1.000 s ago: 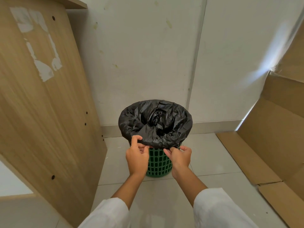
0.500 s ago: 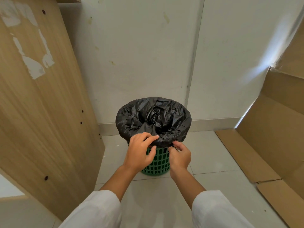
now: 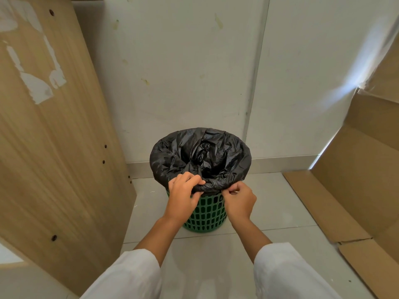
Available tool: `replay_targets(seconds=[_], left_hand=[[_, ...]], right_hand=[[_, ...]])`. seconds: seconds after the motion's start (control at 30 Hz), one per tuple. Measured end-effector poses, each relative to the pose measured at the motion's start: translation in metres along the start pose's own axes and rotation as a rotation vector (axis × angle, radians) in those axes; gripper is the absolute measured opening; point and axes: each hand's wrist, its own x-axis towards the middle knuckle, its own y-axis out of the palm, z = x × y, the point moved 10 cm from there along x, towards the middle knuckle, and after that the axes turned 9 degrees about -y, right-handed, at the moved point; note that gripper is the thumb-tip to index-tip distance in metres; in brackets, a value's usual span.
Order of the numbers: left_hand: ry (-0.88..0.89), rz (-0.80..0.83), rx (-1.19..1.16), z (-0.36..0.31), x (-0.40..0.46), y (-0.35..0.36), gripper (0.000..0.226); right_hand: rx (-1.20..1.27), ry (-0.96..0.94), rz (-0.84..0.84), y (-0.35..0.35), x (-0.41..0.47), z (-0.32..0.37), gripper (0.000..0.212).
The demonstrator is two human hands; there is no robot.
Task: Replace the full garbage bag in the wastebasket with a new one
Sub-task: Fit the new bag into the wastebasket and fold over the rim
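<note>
On the tiled floor (image 3: 280, 203), near the base of the white wall (image 3: 194, 83), stands a green lattice wastebasket (image 3: 205, 216), upright. Black garbage bag (image 3: 226, 167) lines it; bag mouth is folded outward over the rim all round, and crumpled black plastic fills the middle of the opening. Left hand (image 3: 183, 199) sits at the near-left part of the rim: fingers curled over the folded bag edge, thumb below it, pinching the plastic. Right hand (image 3: 239, 201) is just beside it at the near-right part of the rim: fingers drawn together, thumb and forefinger nipping the lower hem of the folded-over plastic. Both hands touch the bag; whether they also touch the basket lattice cannot be told. Both forearms are bare, with white sleeves (image 3: 287, 272) pushed up toward the elbows. Left of the basket, a tall wood-grain panel (image 3: 54, 147) leans or stands, with torn white patches near its top and several small dark holes. Right of the basket, well apart, flattened brown cardboard (image 3: 356, 180) rests on the floor and rises against the right side.
</note>
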Motion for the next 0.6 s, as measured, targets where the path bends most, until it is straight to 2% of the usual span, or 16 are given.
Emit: replay_targets(seconds=[0.23,0.43,0.6], left_hand=[[0.009,0.004,-0.029,0.002,0.0,0.0,0.026],[0.028,0.027,-0.05,0.003,0.002,0.0,0.027],[0.035,0.047,-0.083,0.001,0.005,0.0,0.026]], right_hand=[[0.068,0.146,-0.067,-0.003,-0.003,-0.01,0.015],[0.075,0.135,-0.122,-0.001,-0.008,-0.013,0.021],[0.018,0.142,-0.126,-0.006,0.005,-0.015,0.018]])
